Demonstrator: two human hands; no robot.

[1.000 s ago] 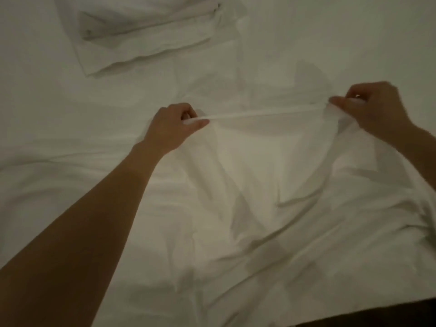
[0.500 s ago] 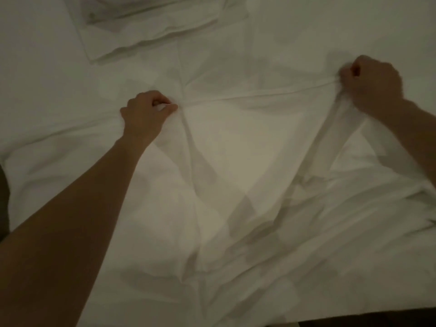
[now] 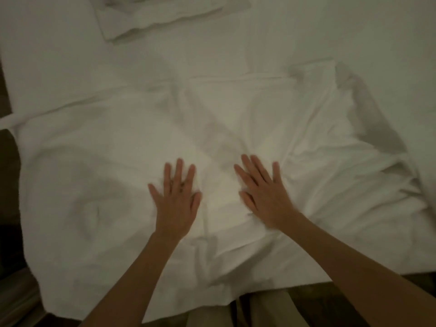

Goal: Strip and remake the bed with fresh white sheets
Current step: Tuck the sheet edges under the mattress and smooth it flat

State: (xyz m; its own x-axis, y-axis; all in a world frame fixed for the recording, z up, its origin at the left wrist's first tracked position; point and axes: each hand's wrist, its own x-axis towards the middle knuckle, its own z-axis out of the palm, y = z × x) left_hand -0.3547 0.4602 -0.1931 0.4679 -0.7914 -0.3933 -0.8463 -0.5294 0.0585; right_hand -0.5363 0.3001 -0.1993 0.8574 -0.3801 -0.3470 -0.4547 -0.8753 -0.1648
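white sheet (image 3: 306,185) rumpled on bed (image 3: 354,31), dim room

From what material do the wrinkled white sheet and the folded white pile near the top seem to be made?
The wrinkled white sheet: thin woven fabric, probably cotton, matte; it shows soft creases and a hemmed edge. The folded white pile: similar matte cloth in flat layers. The exact fibre cannot be told.

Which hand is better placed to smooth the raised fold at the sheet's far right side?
The right hand, probably: it lies flat on the sheet nearer the raised fold than the left hand.
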